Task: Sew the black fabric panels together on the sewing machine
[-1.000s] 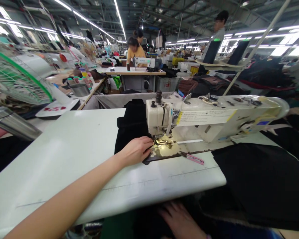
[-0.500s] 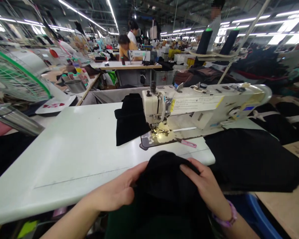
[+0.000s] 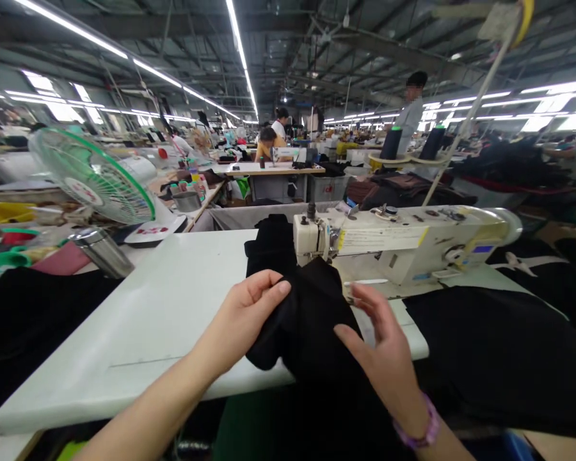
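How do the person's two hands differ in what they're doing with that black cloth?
The left hand pinches the black cloth between thumb and fingers; the right hand is spread open over it, gripping nothing. The right wrist wears a purple bracelet; the left is bare. Both are in front of the sewing machine.

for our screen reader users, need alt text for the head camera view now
A person's left hand grips a black fabric piece at a white sewing table, the right hand open beside it, before a sewing machine. A green fan stands left.
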Demonstrator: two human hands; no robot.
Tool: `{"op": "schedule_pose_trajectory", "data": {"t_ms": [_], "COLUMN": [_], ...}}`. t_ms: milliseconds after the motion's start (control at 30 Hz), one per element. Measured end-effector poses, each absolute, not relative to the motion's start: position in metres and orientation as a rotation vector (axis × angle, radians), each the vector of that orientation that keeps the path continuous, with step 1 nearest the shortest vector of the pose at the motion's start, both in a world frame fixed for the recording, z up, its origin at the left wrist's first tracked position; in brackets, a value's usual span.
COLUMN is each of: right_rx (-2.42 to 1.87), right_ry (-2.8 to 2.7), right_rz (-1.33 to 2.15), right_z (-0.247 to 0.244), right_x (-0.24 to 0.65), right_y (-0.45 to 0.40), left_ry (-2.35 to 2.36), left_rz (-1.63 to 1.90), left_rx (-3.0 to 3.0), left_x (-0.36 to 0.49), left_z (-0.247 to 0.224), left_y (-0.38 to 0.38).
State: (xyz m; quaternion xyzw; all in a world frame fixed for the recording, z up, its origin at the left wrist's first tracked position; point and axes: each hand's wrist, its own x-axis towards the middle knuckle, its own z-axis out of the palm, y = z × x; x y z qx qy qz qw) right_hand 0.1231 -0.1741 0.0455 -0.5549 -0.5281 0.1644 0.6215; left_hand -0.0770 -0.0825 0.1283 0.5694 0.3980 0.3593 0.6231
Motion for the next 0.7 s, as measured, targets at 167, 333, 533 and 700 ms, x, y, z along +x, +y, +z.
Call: {"op": "schedule_pose_trajectory", "data": {"t_ms": [167, 333, 533, 700], "right_rx": [-1.04, -1.176, -1.086, -1.018], "right_ry": [-1.49, -1.416, -1.213, -0.977], "right_rz": [-0.297, -0.157, 0.91, 1.1], "right_z": [0.076, 0.082, 0.105, 0.117], "right_x": [0.089, 0.083, 0.119, 0.135], "right_y": [-0.187, -0.176, -0.177, -0.175], "left_ry": [0.786, 0.709, 0.766, 0.626], "left_rz": [0.935, 0.923, 1.354, 0.715], "left_rx": [1.228, 1.403, 1.662, 1.498], "left_x": [-0.058, -0.059, -0.089, -0.094], "left_z": [0.159, 0.163, 0.142, 0.123], "left_y": [-0.091, -0.114, -0.086, -0.075]}}
